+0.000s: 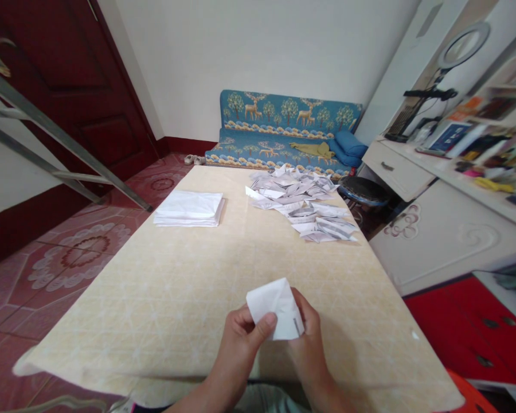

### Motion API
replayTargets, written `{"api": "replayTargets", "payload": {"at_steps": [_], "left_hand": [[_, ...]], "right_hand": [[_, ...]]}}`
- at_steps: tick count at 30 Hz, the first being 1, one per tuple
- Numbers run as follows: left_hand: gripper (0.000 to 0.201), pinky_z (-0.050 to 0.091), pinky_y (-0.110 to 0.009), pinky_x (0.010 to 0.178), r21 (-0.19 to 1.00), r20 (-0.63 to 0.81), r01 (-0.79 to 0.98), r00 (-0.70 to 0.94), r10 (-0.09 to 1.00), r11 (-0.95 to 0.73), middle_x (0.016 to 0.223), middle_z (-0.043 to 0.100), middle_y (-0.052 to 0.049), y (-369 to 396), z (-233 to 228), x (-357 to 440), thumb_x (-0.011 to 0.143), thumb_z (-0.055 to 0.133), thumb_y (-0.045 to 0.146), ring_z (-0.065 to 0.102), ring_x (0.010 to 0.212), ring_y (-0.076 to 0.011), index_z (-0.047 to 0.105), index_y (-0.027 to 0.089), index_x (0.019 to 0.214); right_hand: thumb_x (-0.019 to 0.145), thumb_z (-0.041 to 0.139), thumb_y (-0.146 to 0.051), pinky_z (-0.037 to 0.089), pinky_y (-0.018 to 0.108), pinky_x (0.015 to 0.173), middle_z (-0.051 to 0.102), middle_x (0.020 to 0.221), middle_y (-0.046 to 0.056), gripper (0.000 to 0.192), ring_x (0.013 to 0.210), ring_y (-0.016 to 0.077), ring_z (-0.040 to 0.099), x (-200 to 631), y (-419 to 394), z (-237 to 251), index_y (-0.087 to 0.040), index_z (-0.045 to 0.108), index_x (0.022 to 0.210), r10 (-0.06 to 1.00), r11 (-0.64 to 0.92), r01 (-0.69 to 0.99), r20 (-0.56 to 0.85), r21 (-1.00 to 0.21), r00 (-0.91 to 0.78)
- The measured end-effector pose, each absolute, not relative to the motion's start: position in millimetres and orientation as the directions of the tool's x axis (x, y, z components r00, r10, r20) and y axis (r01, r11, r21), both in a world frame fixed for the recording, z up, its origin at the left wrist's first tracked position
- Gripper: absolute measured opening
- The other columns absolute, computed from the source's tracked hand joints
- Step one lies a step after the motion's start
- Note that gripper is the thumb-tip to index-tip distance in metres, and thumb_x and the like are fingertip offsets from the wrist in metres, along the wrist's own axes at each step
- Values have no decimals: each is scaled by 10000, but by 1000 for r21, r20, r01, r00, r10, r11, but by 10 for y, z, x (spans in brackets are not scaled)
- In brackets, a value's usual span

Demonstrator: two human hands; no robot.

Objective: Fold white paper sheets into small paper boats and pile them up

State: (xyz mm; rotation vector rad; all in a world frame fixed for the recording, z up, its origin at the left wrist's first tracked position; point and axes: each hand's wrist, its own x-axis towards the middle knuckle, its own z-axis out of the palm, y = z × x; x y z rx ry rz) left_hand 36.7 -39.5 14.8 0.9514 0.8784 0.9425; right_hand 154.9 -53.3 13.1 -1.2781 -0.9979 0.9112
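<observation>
A small folded piece of white paper (275,308) is held up over the near edge of the table (189,287). My left hand (239,344) pinches its lower left side with thumb and fingers. My right hand (307,332) grips its right side from behind. A neat stack of flat white sheets (190,208) lies at the far left of the table. A loose pile of several folded paper pieces (303,201) spreads over the far right of the table.
The table has a pale yellow patterned cloth. A blue deer-print sofa (284,129) stands against the far wall. A round stool (363,192) and white drawers (398,169) are at the right. A metal ladder (55,149) leans at the left by a dark red door.
</observation>
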Motion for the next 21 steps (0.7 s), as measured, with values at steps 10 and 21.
{"api": "replayTargets", "payload": {"at_steps": [10, 21], "left_hand": [[151, 477, -278, 722, 991, 99, 61, 246, 964, -117, 838, 704, -61, -254, 226, 180, 752, 649, 271, 635, 788, -208, 736, 168, 820], [127, 473, -260, 695, 980, 144, 91, 301, 943, -178, 786, 701, -62, -312, 285, 231, 750, 651, 241, 643, 759, -206, 748, 175, 799]], "right_hand": [[755, 595, -306, 424, 289, 813, 647, 962, 47, 283, 935, 220, 578, 1742, -503, 356, -202, 621, 1018, 965, 170, 38, 174, -985, 198], [806, 575, -302, 341, 203, 503, 485, 574, -30, 214, 557, 108, 441, 1599, -492, 278, -170, 590, 639, 905, 127, 28, 128, -991, 405]]}}
